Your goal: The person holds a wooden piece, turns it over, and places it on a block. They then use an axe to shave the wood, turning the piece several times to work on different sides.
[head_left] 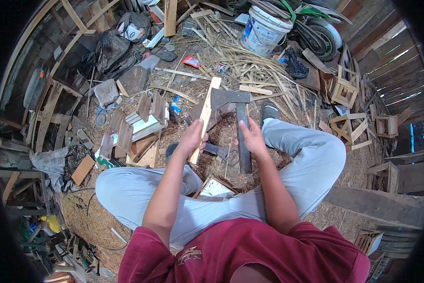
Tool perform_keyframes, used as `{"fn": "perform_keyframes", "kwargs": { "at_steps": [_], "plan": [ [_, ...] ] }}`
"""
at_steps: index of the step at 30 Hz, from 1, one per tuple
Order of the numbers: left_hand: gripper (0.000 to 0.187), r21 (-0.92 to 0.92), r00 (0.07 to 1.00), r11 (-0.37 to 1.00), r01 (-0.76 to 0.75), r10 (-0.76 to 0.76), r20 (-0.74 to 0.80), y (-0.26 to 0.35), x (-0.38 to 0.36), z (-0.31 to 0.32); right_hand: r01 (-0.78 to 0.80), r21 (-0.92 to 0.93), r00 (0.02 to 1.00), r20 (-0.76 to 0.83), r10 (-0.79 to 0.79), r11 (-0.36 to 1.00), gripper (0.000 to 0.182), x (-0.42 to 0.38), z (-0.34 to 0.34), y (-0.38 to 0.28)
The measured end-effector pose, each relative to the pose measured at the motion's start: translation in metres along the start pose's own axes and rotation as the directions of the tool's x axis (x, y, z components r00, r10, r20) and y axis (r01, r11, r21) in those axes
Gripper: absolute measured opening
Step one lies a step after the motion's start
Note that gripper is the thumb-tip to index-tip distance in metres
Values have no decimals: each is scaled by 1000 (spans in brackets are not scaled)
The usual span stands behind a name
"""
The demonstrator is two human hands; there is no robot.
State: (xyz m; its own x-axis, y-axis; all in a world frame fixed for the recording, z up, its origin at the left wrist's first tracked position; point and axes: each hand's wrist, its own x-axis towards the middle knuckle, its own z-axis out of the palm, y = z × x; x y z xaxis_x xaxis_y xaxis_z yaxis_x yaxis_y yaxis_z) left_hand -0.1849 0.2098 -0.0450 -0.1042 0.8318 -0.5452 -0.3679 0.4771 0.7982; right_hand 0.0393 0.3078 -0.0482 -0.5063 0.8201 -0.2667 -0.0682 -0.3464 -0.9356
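My left hand point(192, 138) is closed around the lower part of a pale wooden strip point(210, 100), which stands tilted with its top leaning right. In my right hand point(250, 137) is a hatchet, gripped by its dark handle point(244, 158). The hatchet head point(229, 97) points left, its blade right at the upper part of the strip. Below my hands, between my legs, another dark-handled tool point(216, 151) lies on the ground, partly hidden by my left hand. Under it sits a small framed piece with a white top point(216, 188).
Cut wooden pieces point(136, 125) are heaped on a white box at my left. A white bucket point(266, 31) and a wheel point(321, 38) stand at the back right. Small wooden frames point(345, 87) line the right side. Long shavings point(264, 70) and sawdust cover the ground ahead.
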Motion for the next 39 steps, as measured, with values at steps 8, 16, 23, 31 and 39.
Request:
{"fn": "perform_keyframes", "kwargs": {
  "at_steps": [8,16,23,31,39],
  "plan": [
    [36,130,1000,991,-6,8,-11,28,-25,9,-118,117,992,50,113,986,27,-8,1,-19],
    [35,226,998,973,-49,41,40,9,-17,3,-283,194,959,40,281,939,21,-12,-2,-18],
    [35,288,1000,957,-4,1,11,13,-25,6,-310,100,948,-39,315,945,26,-11,-1,-12],
    [32,360,1000,933,3,-9,15,-1,-20,1,-294,17,954,-55,295,956,26,-11,2,-2],
    [27,667,992,744,50,40,-119,-16,-15,-5,-248,-195,968,-101,232,949,25,-14,9,8]
  ]
}}
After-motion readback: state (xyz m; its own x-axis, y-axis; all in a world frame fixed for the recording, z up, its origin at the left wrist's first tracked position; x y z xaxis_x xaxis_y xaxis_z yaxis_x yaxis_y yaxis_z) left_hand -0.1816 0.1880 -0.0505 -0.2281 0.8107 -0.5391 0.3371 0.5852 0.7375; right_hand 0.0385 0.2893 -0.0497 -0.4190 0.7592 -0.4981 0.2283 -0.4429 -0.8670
